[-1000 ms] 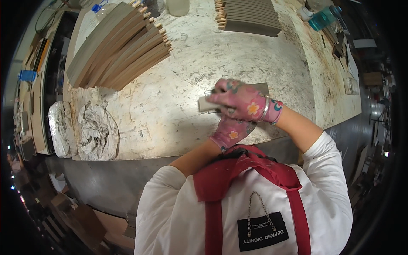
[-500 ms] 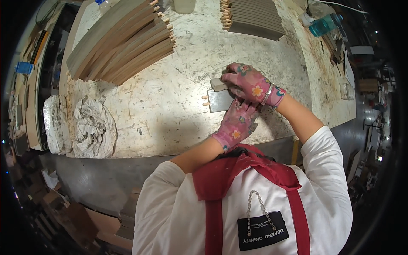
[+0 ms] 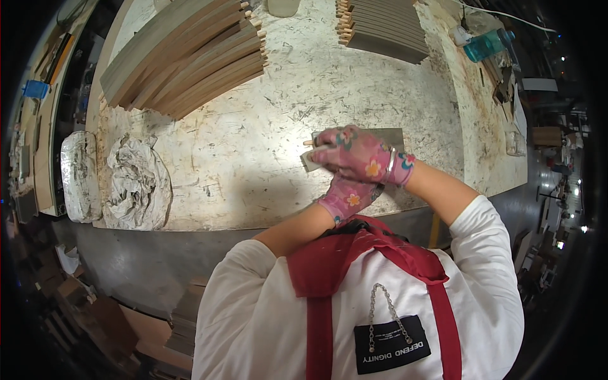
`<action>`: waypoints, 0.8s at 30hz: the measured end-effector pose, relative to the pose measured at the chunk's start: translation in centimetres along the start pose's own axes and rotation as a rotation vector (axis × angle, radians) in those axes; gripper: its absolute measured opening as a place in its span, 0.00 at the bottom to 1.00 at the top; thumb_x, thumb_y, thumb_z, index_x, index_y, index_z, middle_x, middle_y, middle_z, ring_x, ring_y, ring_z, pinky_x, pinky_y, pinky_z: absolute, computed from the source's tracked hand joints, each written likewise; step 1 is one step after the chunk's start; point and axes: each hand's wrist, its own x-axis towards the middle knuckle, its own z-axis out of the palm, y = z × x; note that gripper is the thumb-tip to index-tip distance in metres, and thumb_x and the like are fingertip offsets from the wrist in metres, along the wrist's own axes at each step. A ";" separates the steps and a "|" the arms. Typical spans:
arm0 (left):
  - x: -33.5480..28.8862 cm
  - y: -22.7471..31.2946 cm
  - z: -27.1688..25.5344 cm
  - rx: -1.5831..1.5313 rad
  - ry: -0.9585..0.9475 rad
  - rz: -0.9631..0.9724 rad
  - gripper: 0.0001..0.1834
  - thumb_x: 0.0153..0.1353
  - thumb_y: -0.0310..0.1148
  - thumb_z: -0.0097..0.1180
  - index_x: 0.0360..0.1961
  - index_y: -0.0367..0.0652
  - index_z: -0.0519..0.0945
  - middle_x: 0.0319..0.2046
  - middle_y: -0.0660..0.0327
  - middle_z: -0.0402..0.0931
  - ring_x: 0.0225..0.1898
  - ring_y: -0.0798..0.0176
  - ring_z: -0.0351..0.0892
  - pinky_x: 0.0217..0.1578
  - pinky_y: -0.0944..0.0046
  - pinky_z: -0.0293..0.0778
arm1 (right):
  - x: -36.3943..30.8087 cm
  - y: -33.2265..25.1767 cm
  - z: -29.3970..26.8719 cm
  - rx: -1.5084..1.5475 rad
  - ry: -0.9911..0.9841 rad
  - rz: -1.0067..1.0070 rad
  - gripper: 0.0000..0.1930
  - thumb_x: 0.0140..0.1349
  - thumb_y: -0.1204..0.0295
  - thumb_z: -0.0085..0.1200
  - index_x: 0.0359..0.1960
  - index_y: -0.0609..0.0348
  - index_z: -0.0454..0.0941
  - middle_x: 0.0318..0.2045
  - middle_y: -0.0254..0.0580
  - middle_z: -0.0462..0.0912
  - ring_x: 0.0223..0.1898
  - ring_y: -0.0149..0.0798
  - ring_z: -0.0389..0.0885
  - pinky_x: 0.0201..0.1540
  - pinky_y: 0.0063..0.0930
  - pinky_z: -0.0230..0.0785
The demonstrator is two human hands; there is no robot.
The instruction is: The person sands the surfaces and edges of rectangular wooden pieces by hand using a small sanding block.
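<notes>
A grey-brown wooden board (image 3: pixel 391 135) with light dowel pegs (image 3: pixel 308 143) at its left end lies near the front of the workbench. My right hand (image 3: pixel 354 154), in a pink flowered glove, is closed on a small grey block, perhaps a sanding block (image 3: pixel 309 162). The block tilts at the board's left end, near the pegs. My left hand (image 3: pixel 349 195), gloved alike, rests at the board's near edge, partly under my right hand. Its fingers are hidden, so its grip does not show.
Stacked boards with dowel ends (image 3: pixel 190 54) stand at the back left, and another stack (image 3: pixel 386 31) at the back centre. Crumpled whitish cloth (image 3: pixel 136 183) and a plastic-wrapped bundle (image 3: pixel 81 177) lie front left. A teal bottle (image 3: pixel 487 45) lies at the back right.
My right hand has brought the grey block from the board's far edge toward me and left, down to the pegged end. The left hand has barely shifted.
</notes>
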 end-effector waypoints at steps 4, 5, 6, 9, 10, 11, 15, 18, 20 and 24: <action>0.4 -1.0 3.1 -0.792 0.046 -0.145 0.20 0.62 0.38 0.54 0.54 0.46 0.79 0.58 0.55 0.73 0.61 0.52 0.70 0.61 0.48 0.63 | 2.0 2.1 -2.4 -0.067 0.144 0.198 0.14 0.60 0.71 0.55 0.48 0.46 0.79 0.40 0.48 0.78 0.43 0.52 0.79 0.42 0.43 0.75; 1.1 0.0 -0.1 -0.243 -0.007 0.039 0.19 0.62 0.37 0.54 0.54 0.46 0.79 0.57 0.55 0.74 0.60 0.52 0.70 0.61 0.47 0.63 | 1.2 4.2 -1.6 -0.107 0.274 0.197 0.16 0.58 0.71 0.56 0.49 0.48 0.79 0.42 0.49 0.77 0.44 0.53 0.79 0.46 0.42 0.74; 1.8 1.0 -3.6 0.302 0.048 0.215 0.18 0.62 0.35 0.55 0.53 0.46 0.79 0.56 0.55 0.75 0.60 0.52 0.71 0.62 0.46 0.63 | 0.5 4.4 -1.7 0.044 0.383 0.271 0.16 0.59 0.70 0.57 0.51 0.50 0.78 0.44 0.49 0.77 0.46 0.53 0.79 0.49 0.41 0.74; 0.7 -1.3 -5.7 0.118 0.153 0.188 0.17 0.62 0.34 0.56 0.52 0.45 0.80 0.55 0.53 0.76 0.57 0.52 0.73 0.60 0.49 0.67 | -1.5 4.4 -1.2 0.439 0.711 0.456 0.19 0.61 0.69 0.59 0.54 0.58 0.76 0.50 0.46 0.76 0.51 0.49 0.78 0.59 0.37 0.69; 0.3 -3.8 -7.2 0.038 0.139 0.072 0.17 0.61 0.33 0.55 0.52 0.45 0.80 0.53 0.54 0.76 0.56 0.52 0.74 0.59 0.49 0.68 | -2.7 5.0 -0.3 0.585 0.799 0.513 0.21 0.60 0.69 0.61 0.55 0.60 0.76 0.53 0.44 0.76 0.54 0.42 0.76 0.60 0.34 0.67; -0.4 -6.6 -9.3 -0.040 0.111 -0.039 0.18 0.60 0.32 0.54 0.53 0.45 0.79 0.51 0.55 0.77 0.55 0.52 0.74 0.57 0.49 0.69 | -4.3 6.0 1.2 0.665 0.892 0.525 0.21 0.61 0.70 0.61 0.55 0.62 0.75 0.55 0.44 0.76 0.56 0.40 0.75 0.61 0.31 0.66; -0.9 -7.0 -17.2 0.127 0.090 -0.207 0.27 0.57 0.46 0.65 0.54 0.42 0.79 0.48 0.53 0.78 0.51 0.50 0.76 0.50 0.51 0.73 | -6.4 6.0 4.3 0.740 1.022 0.596 0.20 0.61 0.71 0.61 0.54 0.65 0.75 0.54 0.46 0.77 0.57 0.39 0.75 0.61 0.31 0.65; 0.0 -5.4 -14.1 0.300 0.021 -0.123 0.44 0.43 0.55 0.72 0.58 0.41 0.75 0.50 0.52 0.76 0.51 0.47 0.75 0.51 0.50 0.73 | -5.8 5.8 5.4 0.568 1.059 0.541 0.19 0.60 0.72 0.61 0.52 0.65 0.75 0.54 0.47 0.77 0.57 0.41 0.75 0.61 0.32 0.65; 0.7 -4.7 -12.8 0.225 0.061 -0.149 0.41 0.43 0.51 0.73 0.57 0.41 0.76 0.48 0.50 0.76 0.49 0.45 0.76 0.50 0.49 0.72 | -6.0 5.7 5.3 0.538 1.066 0.545 0.19 0.60 0.72 0.62 0.52 0.65 0.75 0.53 0.47 0.77 0.57 0.42 0.75 0.61 0.32 0.65; 1.6 -5.1 -13.7 0.130 -0.020 -0.231 0.36 0.44 0.48 0.73 0.53 0.42 0.78 0.48 0.52 0.76 0.49 0.46 0.76 0.50 0.51 0.72 | -6.2 5.7 5.1 0.520 1.075 0.542 0.19 0.59 0.73 0.62 0.52 0.65 0.76 0.53 0.48 0.77 0.56 0.42 0.76 0.60 0.32 0.66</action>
